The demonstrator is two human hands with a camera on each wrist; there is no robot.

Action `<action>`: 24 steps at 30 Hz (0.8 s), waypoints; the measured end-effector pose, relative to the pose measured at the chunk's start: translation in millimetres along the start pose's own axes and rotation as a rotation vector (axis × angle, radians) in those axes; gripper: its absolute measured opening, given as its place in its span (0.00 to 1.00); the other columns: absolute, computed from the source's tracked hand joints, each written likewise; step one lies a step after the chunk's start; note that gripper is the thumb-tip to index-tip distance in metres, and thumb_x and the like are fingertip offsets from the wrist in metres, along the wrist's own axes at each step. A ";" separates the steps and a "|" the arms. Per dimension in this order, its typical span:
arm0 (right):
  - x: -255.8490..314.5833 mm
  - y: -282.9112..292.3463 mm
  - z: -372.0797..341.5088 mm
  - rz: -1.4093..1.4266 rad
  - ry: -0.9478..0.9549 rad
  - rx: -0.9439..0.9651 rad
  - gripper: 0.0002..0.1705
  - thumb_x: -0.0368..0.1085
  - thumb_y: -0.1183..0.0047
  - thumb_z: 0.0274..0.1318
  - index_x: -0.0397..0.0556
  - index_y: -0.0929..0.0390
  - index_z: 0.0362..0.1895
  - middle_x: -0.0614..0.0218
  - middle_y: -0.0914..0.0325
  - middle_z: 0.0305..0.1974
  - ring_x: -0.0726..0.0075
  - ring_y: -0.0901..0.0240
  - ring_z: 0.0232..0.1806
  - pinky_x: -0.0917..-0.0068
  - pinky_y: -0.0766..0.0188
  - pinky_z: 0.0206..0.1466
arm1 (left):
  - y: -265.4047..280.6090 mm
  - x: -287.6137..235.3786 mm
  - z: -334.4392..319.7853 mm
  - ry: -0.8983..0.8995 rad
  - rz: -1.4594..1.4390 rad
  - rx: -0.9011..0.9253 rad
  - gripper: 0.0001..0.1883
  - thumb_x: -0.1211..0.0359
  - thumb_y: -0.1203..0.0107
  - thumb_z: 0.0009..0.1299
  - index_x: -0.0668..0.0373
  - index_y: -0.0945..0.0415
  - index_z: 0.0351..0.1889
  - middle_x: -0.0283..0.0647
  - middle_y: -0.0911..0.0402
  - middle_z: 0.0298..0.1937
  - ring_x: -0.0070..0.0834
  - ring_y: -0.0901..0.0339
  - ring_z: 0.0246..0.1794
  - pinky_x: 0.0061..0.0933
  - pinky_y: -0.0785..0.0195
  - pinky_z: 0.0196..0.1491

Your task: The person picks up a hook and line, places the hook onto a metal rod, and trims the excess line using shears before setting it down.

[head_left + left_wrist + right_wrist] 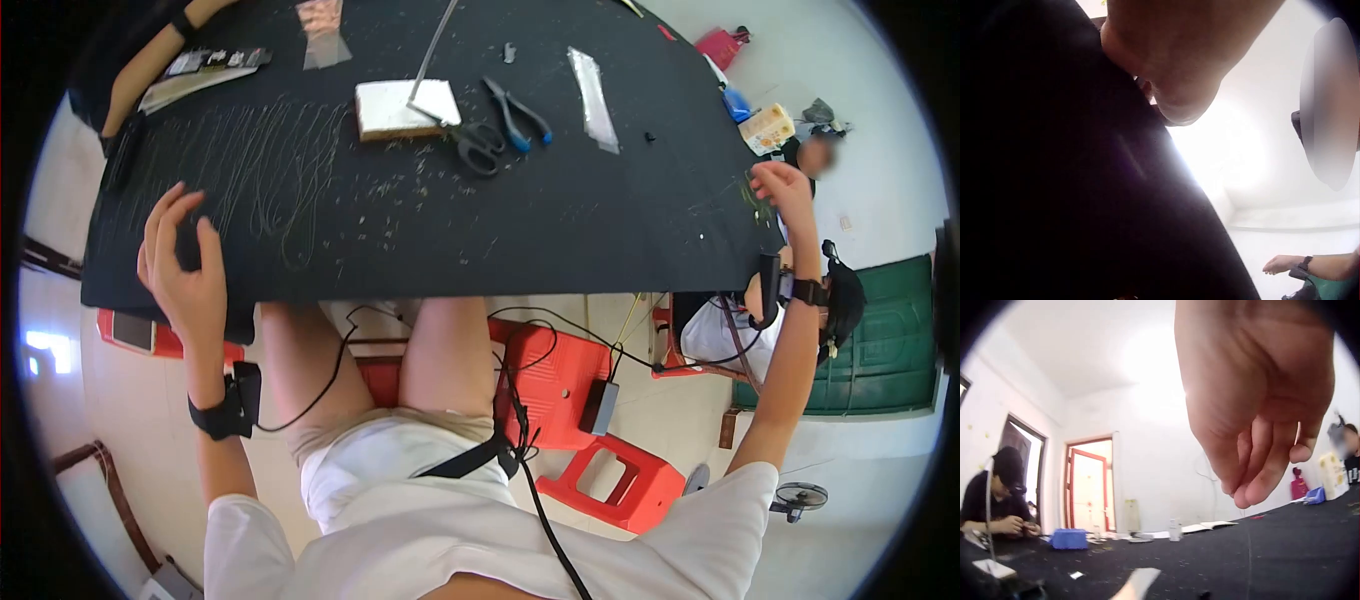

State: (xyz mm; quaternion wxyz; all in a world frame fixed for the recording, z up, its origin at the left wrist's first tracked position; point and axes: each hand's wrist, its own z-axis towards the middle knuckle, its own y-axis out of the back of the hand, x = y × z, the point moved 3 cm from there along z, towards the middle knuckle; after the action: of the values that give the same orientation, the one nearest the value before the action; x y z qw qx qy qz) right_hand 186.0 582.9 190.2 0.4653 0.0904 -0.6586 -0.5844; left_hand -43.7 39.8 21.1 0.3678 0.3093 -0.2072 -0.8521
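My right hand (787, 200) is raised at the right edge of the black-covered table (560, 230). In the right wrist view its fingertips come together on a thin clear thread (1249, 544) that hangs down from them. My left hand (185, 265) hovers over the table's left front part, thumb and fingers spread apart, nothing seen between them. Beyond it, long loops of fine thread (285, 170) lie across the cloth. At mid-table stand a white foam block (385, 110) with a thin grey stick (435, 45) rising from it, dark-handled scissors (478, 150) and blue-handled pliers (515, 115).
A clear plastic sleeve (593, 100) and a copper-coloured packet (322, 35) lie farther back. Small clippings (390, 190) dot the cloth. Another person's arm (150, 75) rests at the upper left. Black cables (335, 375) run from my wrists past red stools (555, 375).
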 end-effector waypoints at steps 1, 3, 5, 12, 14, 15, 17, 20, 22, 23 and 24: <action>17.9 -5.6 -6.8 0.021 0.053 0.037 0.11 0.38 0.48 0.50 0.43 0.22 0.33 0.74 0.25 0.24 0.86 0.33 0.22 0.88 0.45 0.24 | -0.1 -0.7 1.7 -0.001 -0.122 0.016 0.11 0.74 0.49 0.58 0.56 0.25 0.39 0.36 0.25 0.48 0.31 0.29 0.49 0.32 0.46 0.55; 52.8 -22.0 -22.0 0.053 0.120 0.098 0.10 0.37 0.48 0.50 0.44 0.23 0.32 0.73 0.25 0.24 0.85 0.32 0.22 0.88 0.42 0.25 | 6.8 -11.4 7.4 -0.035 -0.288 0.074 0.09 0.77 0.52 0.60 0.63 0.25 0.38 0.43 0.25 0.45 0.34 0.28 0.47 0.30 0.40 0.52; 84.7 -47.1 -42.6 0.142 0.174 0.197 0.09 0.36 0.48 0.51 0.43 0.23 0.32 0.72 0.25 0.24 0.84 0.31 0.23 0.87 0.39 0.27 | 14.6 -26.9 11.9 -0.050 -0.334 0.127 0.09 0.76 0.52 0.61 0.62 0.25 0.38 0.43 0.26 0.45 0.33 0.29 0.48 0.30 0.40 0.53; 176.3 -134.3 -88.8 0.336 0.389 0.582 0.05 0.29 0.49 0.50 0.38 0.25 0.29 0.68 0.25 0.24 0.81 0.28 0.25 0.84 0.31 0.31 | 15.4 -78.9 22.8 -0.023 -0.880 0.630 0.13 0.68 0.55 0.66 0.63 0.27 0.45 0.40 0.25 0.47 0.26 0.31 0.50 0.25 0.42 0.54; 196.6 -148.2 -93.0 0.347 0.439 0.630 0.06 0.30 0.48 0.50 0.39 0.25 0.29 0.69 0.25 0.24 0.81 0.29 0.25 0.85 0.32 0.30 | 4.5 -88.7 26.3 -0.072 -1.044 0.735 0.14 0.67 0.57 0.68 0.64 0.28 0.48 0.40 0.25 0.47 0.25 0.31 0.50 0.24 0.42 0.54; 207.0 -153.2 -95.3 0.336 0.476 0.663 0.06 0.31 0.48 0.49 0.40 0.24 0.29 0.69 0.26 0.23 0.82 0.29 0.25 0.85 0.32 0.30 | -0.6 -93.8 27.5 -0.069 -1.091 0.799 0.17 0.65 0.59 0.70 0.67 0.30 0.50 0.41 0.25 0.48 0.26 0.31 0.50 0.25 0.42 0.55; 220.2 -162.1 -95.3 0.339 0.548 0.696 0.07 0.33 0.47 0.49 0.42 0.24 0.29 0.71 0.27 0.22 0.83 0.31 0.24 0.85 0.34 0.29 | -16.6 -102.6 30.0 -0.058 -1.193 0.841 0.17 0.65 0.60 0.70 0.67 0.30 0.50 0.42 0.26 0.48 0.27 0.31 0.51 0.26 0.42 0.55; 236.6 -163.3 -90.9 0.346 0.622 0.693 0.07 0.34 0.48 0.50 0.43 0.24 0.29 0.72 0.27 0.22 0.83 0.32 0.24 0.86 0.35 0.29 | -30.7 -119.6 37.8 -0.061 -1.331 0.902 0.20 0.62 0.62 0.72 0.69 0.32 0.51 0.44 0.26 0.49 0.28 0.30 0.51 0.28 0.42 0.57; 238.3 -167.1 -78.4 0.377 0.655 0.682 0.08 0.36 0.48 0.50 0.43 0.24 0.29 0.73 0.27 0.22 0.84 0.33 0.24 0.87 0.36 0.28 | -35.9 -130.4 43.6 -0.132 -1.371 0.997 0.20 0.61 0.61 0.71 0.68 0.31 0.50 0.43 0.24 0.47 0.28 0.30 0.50 0.27 0.41 0.55; 239.7 -168.9 -71.7 0.420 0.693 0.667 0.09 0.37 0.48 0.50 0.44 0.24 0.30 0.74 0.27 0.23 0.85 0.33 0.24 0.87 0.37 0.28 | -37.0 -133.3 48.7 -0.135 -1.369 1.004 0.20 0.61 0.61 0.71 0.68 0.31 0.50 0.43 0.24 0.47 0.28 0.30 0.50 0.27 0.41 0.55; 240.6 -170.9 -65.1 0.462 0.729 0.651 0.10 0.38 0.48 0.50 0.44 0.24 0.30 0.74 0.27 0.23 0.86 0.34 0.23 0.87 0.37 0.27 | -34.9 -138.4 54.8 -0.127 -1.421 1.081 0.20 0.60 0.61 0.71 0.67 0.30 0.50 0.43 0.24 0.45 0.28 0.29 0.49 0.26 0.40 0.54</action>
State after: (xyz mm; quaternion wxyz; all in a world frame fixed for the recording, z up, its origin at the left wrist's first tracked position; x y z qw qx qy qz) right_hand 27.7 327.5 158.7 0.7280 0.2796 -0.6042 -0.1635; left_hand -23.9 173.7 92.3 -0.4548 0.4478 -0.3600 -0.6805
